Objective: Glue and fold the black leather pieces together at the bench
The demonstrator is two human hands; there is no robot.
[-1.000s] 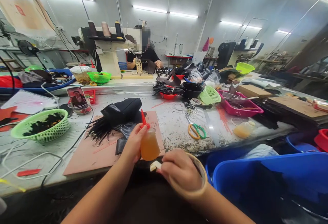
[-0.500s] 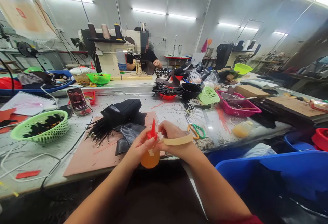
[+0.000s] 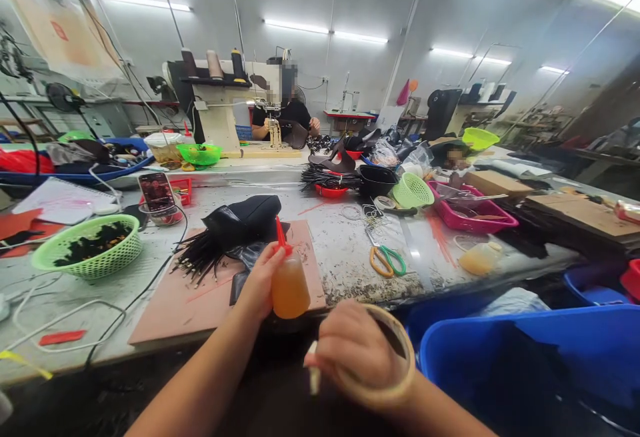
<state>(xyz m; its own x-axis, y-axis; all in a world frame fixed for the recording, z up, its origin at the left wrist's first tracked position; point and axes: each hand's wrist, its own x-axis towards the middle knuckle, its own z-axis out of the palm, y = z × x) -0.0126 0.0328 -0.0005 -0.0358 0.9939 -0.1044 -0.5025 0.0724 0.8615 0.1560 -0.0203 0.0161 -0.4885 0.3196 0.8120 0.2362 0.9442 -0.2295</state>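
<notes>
My left hand (image 3: pixel 264 278) is closed around a squeeze bottle (image 3: pixel 291 290) with a red pointed nozzle and amber liquid inside. The bottle is upright over the front edge of the work board. Lower and to the right, my right hand (image 3: pixel 353 344) is closed, slightly blurred, and pinches a small whitish strip (image 3: pixel 314 369) whose kind I cannot make out. A tan tape roll (image 3: pixel 410 354) encircles my right wrist. Just beyond the bottle, black leathery pieces (image 3: pixel 243 220) and a bundle of black cords (image 3: pixel 193 254) lie on the pinkish board (image 3: pixel 167 314).
Scissors (image 3: pixel 387 260) with orange and green handles lie right of the board. A green basket (image 3: pixel 90 267) and a phone (image 3: pixel 157 194) stand left. Blue bins (image 3: pixel 475 324) are at the right. Across the table, a person (image 3: pixel 280 117) sits at a sewing machine (image 3: pixel 217 107).
My right hand has come away from the bottle's top, moving down and right with the whitish strip. My left hand still holds the bottle, now shifted slightly left and up.
</notes>
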